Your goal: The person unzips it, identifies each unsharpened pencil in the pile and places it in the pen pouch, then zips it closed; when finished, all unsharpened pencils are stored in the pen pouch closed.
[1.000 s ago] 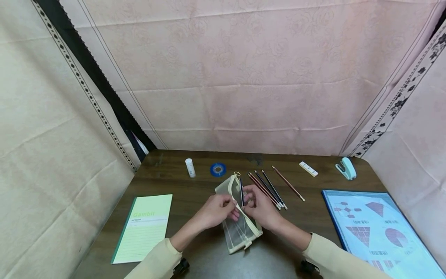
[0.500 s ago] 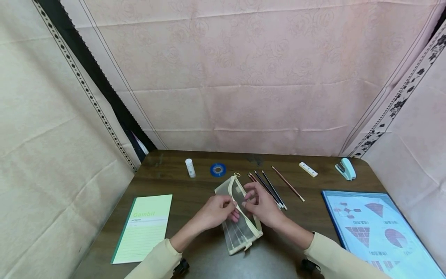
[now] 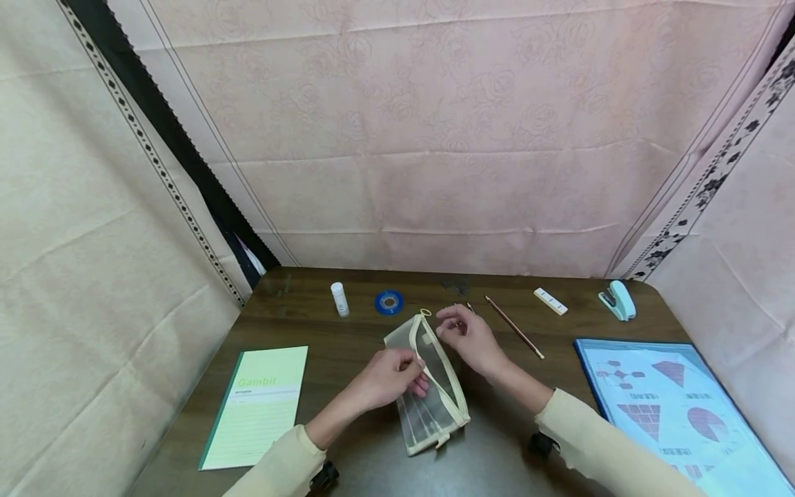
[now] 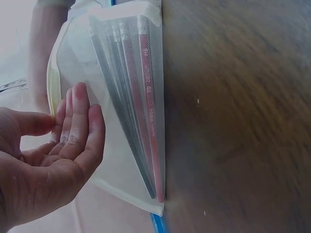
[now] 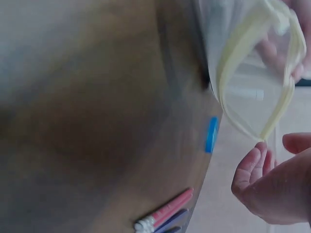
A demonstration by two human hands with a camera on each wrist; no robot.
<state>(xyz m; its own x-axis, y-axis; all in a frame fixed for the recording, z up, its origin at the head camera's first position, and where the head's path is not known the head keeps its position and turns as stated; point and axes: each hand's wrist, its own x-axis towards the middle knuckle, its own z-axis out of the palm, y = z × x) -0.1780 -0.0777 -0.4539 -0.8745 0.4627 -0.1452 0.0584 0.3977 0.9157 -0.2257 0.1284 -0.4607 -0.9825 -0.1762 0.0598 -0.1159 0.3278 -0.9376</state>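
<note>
A translucent mesh pencil case (image 3: 428,407) with a cream zip edge stands at the middle of the table, its top gaping. My left hand (image 3: 395,376) pinches the near rim of that opening between thumb and fingers. Through the mesh, the left wrist view shows several dark and red pencils (image 4: 131,97) inside. My right hand (image 3: 470,338) is by the far end of the case, thumb and fingers apart, holding nothing. It hides most of the loose pencils in the head view; the right wrist view shows a red pencil (image 5: 167,209) beside dark ones on the table.
A single brown-red pencil (image 3: 514,327) lies farther right. Along the back are a glue stick (image 3: 339,299), blue tape roll (image 3: 388,302), white eraser (image 3: 550,301) and mint stapler (image 3: 617,301). A green notebook (image 3: 254,407) lies left, a blue folder (image 3: 677,414) right.
My right hand has let go of a dark pencil in the case's opening and moved up and away, over the loose pencils. The left hand keeps its grip on the rim.
</note>
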